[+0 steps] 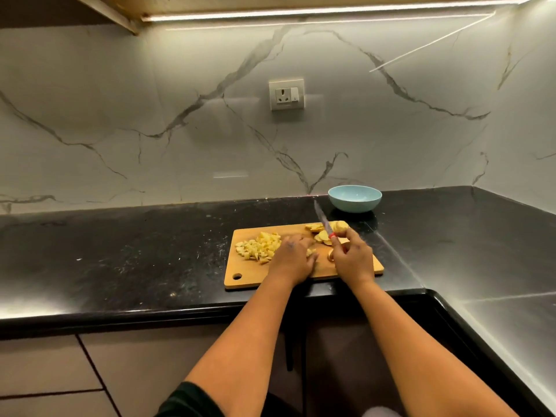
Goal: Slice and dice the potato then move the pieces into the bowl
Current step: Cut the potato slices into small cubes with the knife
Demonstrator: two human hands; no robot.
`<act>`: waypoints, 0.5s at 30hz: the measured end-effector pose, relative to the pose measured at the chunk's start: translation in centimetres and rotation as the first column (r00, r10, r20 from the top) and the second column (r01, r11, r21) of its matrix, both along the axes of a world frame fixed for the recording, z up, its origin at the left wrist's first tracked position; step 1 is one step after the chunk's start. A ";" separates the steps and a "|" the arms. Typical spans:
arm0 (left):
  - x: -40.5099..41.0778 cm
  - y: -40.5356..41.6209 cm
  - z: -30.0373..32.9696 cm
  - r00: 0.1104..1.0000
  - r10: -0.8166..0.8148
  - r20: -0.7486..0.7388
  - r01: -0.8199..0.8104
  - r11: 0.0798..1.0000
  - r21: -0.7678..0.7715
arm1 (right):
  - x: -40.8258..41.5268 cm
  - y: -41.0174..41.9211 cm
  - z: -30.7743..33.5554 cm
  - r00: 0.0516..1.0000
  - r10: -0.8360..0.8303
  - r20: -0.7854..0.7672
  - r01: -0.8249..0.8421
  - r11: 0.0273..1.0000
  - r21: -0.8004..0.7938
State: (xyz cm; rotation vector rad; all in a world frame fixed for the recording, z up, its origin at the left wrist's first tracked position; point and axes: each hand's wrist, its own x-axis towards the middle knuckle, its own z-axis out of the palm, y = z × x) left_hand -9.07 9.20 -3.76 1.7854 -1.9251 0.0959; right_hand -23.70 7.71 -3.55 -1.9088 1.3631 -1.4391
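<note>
- Two hands work over a wooden cutting board (246, 276) on a dark counter (120, 251).
- Right hand (353, 260) has its fingers curled round a knife (324, 222) with a red band at the handle; the blade points away, toward the bowl.
- Left hand (293, 258) lies palm down on the board, fingers fairly straight, over some potato bits.
- Diced potato (260, 248) is heaped on the board's left part.
- Potato slices (322, 234) lie at the far right of the board, beside the blade.
- Light blue bowl (355, 198) stands on the counter just beyond the board.
</note>
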 end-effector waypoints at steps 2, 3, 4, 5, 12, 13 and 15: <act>-0.4 -0.4 0.3 0.998 -0.046 0.042 0.045 0.999 0.028 | -0.3 -0.3 -0.4 0.998 0.006 0.069 -0.009 0.999 0.039; -0.3 -0.6 0.4 0.997 -0.059 0.052 0.056 0.997 0.045 | -0.4 -0.4 -0.5 0.998 0.022 0.061 -0.025 0.999 0.047; -0.2 -0.8 0.6 0.996 -0.064 0.060 0.061 0.996 0.058 | -0.3 -0.6 -0.6 0.998 0.039 0.042 -0.041 0.998 0.051; -0.1 -1.1 0.7 0.995 -0.063 0.071 0.059 0.996 0.063 | -0.4 -0.7 -0.7 0.998 0.054 0.025 -0.055 0.997 0.045; 2.3 -1.2 0.8 0.968 0.120 0.219 -0.124 0.992 0.008 | -0.4 -1.4 -1.3 0.998 0.056 0.032 -0.056 0.998 0.021; 2.8 -1.1 0.8 0.957 0.160 0.241 -0.161 0.987 -0.015 | -0.2 -1.4 -1.3 0.998 0.057 0.025 -0.057 0.998 0.015; 3.6 -1.0 1.1 0.948 0.215 0.236 -0.208 0.977 -0.057 | -0.2 -1.6 -1.6 0.998 0.059 0.028 -0.059 0.998 0.012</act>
